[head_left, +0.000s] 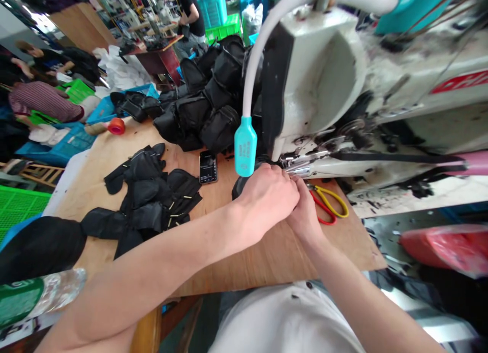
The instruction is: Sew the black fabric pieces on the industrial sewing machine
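Observation:
Both hands are together at the needle area of a white sewing machine (320, 73). My left hand (267, 195) is curled over a black fabric piece (239, 186) that shows at its left edge. Against it, to the right, my right hand (305, 211) has its fingers bent in; what they hold, if anything, is hidden. Scissors with red and yellow handles (328, 205) lie just right of my right hand. A turquoise lamp head (245, 147) on a white flexible neck hangs above my left hand.
Black fabric pieces (145, 190) lie on the wooden table (224, 271), with a phone (208, 167) beyond. Black pouches (194, 114) are heaped behind. A plastic bottle (41, 294) is at lower left, a red tape roll (116, 126) farther back. Several people work in the background.

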Tool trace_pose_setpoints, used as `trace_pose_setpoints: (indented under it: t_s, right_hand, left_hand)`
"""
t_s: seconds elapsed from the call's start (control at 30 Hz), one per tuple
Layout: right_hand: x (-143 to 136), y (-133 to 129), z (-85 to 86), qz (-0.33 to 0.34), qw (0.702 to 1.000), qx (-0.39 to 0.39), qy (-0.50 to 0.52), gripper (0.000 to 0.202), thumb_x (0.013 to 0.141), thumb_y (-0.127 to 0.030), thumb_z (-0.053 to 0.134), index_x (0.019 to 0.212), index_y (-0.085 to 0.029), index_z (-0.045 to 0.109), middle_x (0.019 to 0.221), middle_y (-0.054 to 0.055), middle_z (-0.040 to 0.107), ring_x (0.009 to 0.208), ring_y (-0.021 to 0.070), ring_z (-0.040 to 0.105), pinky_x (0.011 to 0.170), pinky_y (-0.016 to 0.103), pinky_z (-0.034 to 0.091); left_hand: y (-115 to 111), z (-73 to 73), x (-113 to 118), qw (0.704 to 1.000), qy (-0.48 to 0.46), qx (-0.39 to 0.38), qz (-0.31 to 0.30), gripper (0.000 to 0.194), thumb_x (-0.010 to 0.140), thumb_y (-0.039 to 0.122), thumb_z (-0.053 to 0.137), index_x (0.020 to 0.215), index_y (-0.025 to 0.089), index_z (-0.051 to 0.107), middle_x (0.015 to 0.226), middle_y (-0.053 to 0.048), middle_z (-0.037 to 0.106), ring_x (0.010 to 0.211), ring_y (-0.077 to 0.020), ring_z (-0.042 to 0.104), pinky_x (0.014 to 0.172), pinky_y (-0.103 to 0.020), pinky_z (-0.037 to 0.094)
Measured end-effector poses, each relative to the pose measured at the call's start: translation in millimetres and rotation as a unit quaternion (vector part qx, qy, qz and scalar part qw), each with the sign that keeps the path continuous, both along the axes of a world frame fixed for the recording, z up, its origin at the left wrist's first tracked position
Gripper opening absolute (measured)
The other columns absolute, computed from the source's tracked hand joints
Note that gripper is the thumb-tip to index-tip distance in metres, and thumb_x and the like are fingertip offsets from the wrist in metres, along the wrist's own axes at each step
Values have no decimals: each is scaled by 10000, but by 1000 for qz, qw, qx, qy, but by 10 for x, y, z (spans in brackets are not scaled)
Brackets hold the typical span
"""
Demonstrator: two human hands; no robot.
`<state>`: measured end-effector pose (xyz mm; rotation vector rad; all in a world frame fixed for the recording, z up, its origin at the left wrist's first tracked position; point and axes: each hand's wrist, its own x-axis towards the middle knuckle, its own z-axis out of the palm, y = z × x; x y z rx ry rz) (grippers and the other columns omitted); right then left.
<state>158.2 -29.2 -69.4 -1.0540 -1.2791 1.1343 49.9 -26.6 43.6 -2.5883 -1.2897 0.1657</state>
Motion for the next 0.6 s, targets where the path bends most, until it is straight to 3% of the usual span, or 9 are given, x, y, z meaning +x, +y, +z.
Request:
trace_pose_setpoints:
  t_s: [0.13,0.23,0.37,0.5,0.6]
  right_hand:
    - [147,-65,-4,24,1000,-11,-9,311,805,-214,646,1106,-221,568,1092,81,700,982,230,694,879,410,588]
    - [217,-160,27,11,994,47,-102,376,849,-167,589,1218,-237,578,1160,93,656,1062,236,664,925,443,583]
    - [257,-324,129,-37,955,176,-238,521,849,-102,537,1345,-262,560,1312,126,563,1270,285,538,1049,521,504]
    - [249,-430,203,-24,936,219,-275,402,883,-158,620,1275,-243,596,1208,124,616,1167,284,579,994,492,519]
    - [196,-402,247,8,946,218,-241,265,900,-206,671,1162,-236,649,1135,103,657,1079,254,620,918,427,547]
  left_hand:
    - [-78,-143,-208,997,-50,49,7,308,993,127,427,1175,66,668,1225,-155,693,1155,-272,624,986,-408,480]
    - [-125,-290,-327,988,-121,87,48,335,990,150,458,1275,97,627,1396,-126,611,1323,-267,524,1104,-415,428]
    - [-136,-377,-348,974,-190,82,89,362,963,156,516,1312,139,608,1398,-89,617,1356,-256,494,1114,-424,435]
    - [-100,-356,-316,963,-237,69,109,367,941,133,551,1303,151,608,1330,-60,660,1300,-238,530,1076,-401,464]
    - [-69,-335,-301,954,-270,48,123,370,920,120,586,1285,168,618,1300,-46,670,1254,-236,554,1043,-398,484]
